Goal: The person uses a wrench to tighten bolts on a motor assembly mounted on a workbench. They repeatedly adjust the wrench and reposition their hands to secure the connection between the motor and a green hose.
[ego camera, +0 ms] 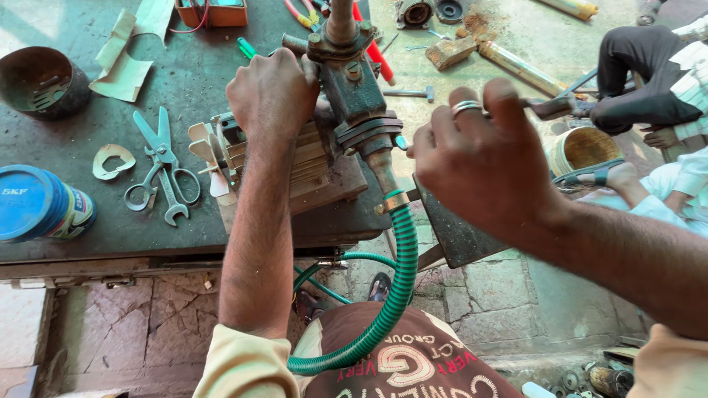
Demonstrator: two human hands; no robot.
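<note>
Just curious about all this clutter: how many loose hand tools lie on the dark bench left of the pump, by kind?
Scissors: 1
Spanner: 1
Total: 2

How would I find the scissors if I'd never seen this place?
Start at the dark workbench and go to its left part, between the blue round tin and the left hand on the pump. The scissors lie flat there beside a spanner; only they have two ring handles and crossed blades.
</note>
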